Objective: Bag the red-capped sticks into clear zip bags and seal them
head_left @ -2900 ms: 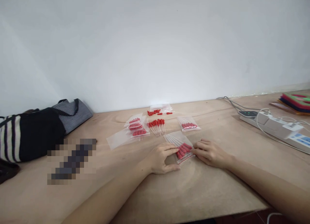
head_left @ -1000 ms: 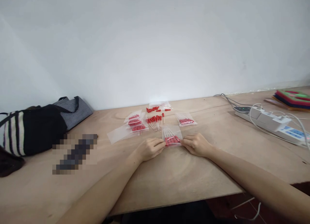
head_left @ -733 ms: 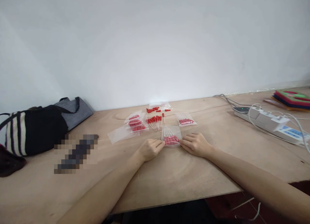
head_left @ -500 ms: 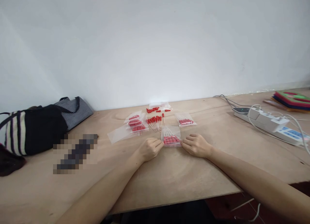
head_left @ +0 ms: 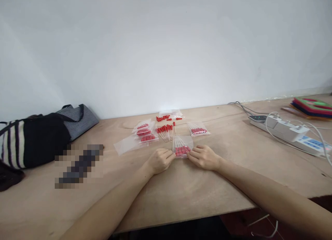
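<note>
A clear zip bag (head_left: 183, 141) of droppers with red bulbs lies flat on the table, its bulb end towards me. At its near left corner, my left hand (head_left: 161, 161) is closed with the fingertips pinching the edge. My right hand (head_left: 203, 157) pinches the near edge on the right side, its fingers curled. Just beyond the bag, several loose droppers (head_left: 165, 130) with red bulbs lie side by side. Another filled bag (head_left: 198, 129) rests to the right, and overlapping filled bags (head_left: 145, 132) lie to the left.
Loose red bulbs (head_left: 163, 118) and a clear bag (head_left: 171, 113) lie near the wall. A power strip (head_left: 287, 131) with cables is on the right, by a stack of coloured pieces (head_left: 312, 108). Bags (head_left: 46, 136) and a blurred dark object (head_left: 80, 165) are on the left.
My right hand has slid left along the near edge of the bag, over its right corner. My left hand stays at the left corner. The view has shifted slightly.
</note>
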{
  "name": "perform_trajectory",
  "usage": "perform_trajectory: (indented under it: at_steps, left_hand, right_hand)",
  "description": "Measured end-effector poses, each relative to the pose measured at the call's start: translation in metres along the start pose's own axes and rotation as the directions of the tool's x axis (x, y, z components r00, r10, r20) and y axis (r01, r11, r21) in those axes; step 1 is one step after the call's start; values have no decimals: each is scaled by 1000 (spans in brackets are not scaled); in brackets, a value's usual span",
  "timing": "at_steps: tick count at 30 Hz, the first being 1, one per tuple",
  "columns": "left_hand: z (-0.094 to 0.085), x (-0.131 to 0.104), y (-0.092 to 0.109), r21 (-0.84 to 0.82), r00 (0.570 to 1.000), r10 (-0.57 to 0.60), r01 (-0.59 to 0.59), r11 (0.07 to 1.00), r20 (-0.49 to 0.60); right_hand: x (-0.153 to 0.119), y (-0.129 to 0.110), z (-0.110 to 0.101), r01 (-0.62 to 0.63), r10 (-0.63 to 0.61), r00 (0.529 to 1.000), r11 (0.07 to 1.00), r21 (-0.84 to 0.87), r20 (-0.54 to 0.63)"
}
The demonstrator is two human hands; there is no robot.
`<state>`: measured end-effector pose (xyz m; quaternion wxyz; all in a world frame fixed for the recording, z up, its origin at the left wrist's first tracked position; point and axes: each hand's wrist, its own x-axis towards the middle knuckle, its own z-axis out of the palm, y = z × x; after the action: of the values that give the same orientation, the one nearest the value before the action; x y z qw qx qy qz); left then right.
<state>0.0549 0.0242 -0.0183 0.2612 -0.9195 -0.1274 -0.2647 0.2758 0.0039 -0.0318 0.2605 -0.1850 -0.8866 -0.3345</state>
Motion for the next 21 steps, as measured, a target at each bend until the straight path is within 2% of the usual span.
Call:
perform_trajectory:
  at_steps: [4,7,9,21]
  left_hand:
    - [1,-3,0,-25,1000,-15,14,1000,-18]
    - [1,-4,-1,-53,999,-18,17,998,-28]
    - [1,-4,-1,-74,999,-19,17,997,-28]
    - [0,-1,-1,-166,999,-37,33,986,-18]
  right_hand:
    - [3,-2,-4,-105,105,995,994,37,0]
    - [8,-6,-7,-215,216,976,969,125,2]
    - [8,-9,-7,-247,246,969,953,173,28]
    - [4,-6,-11,-194,178,976,972,132,121]
